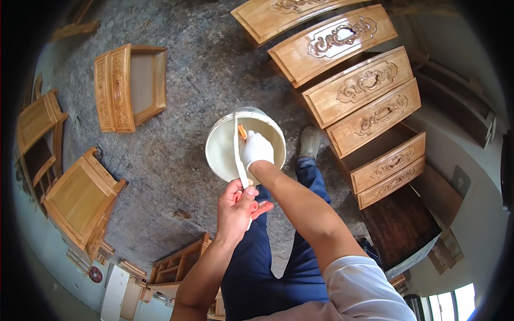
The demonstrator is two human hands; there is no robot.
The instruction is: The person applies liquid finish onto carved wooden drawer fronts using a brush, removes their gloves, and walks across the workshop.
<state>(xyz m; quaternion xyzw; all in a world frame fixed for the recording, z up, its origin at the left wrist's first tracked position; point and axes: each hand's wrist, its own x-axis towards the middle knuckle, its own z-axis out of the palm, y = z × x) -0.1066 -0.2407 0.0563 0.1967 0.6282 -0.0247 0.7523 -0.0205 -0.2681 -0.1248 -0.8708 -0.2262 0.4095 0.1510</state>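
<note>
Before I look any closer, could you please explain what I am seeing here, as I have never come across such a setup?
Certainly. There is no machine here: this one round, bent-looking picture comes from a fisheye camera on a person's head, looking down, so left in it is the person's left. The bare left hand pinches a long white strip that reaches across a white bucket. The right hand, in a white glove, is at the bucket's opening; by its fingers is a small orange object, though I cannot tell whether it is gripped. The bucket stands on a mottled grey floor. On the right are carved wooden drawer fronts; on the left, small wooden cabinets.
</note>
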